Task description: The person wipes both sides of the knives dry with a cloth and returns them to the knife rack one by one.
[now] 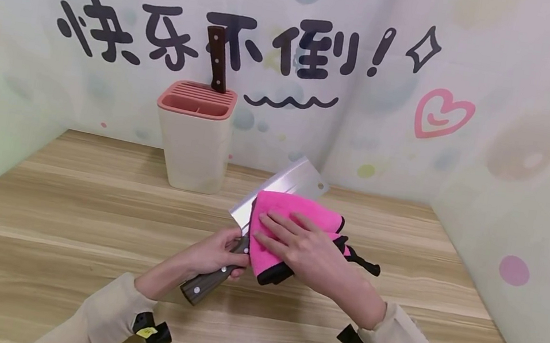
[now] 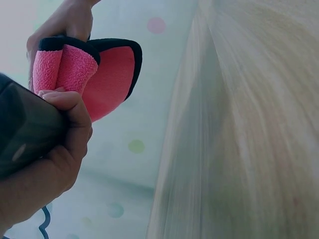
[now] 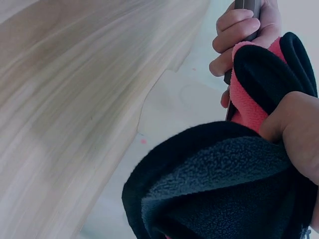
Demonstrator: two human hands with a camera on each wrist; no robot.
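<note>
My left hand (image 1: 221, 254) grips the dark, riveted handle (image 1: 208, 284) of a cleaver, its fingers curled round it. The broad steel blade of the cleaver (image 1: 279, 181) points up and to the right, above the table. A folded pink towel (image 1: 301, 210) with black edging lies over part of the blade. With its fingers spread across the pink face, my right hand (image 1: 306, 251) holds the towel. In the right wrist view, the thumb presses into the folds of the towel (image 3: 214, 164) from the other side. The towel hides the lower right part of the blade.
A white knife block (image 1: 194, 152) with a red slotted top stands at the back left. Another brown-handled knife (image 1: 216, 59) is upright in it. Below my hands spreads a wood-grain table (image 1: 66, 213); a printed cloth wall (image 1: 363, 137) stands behind it.
</note>
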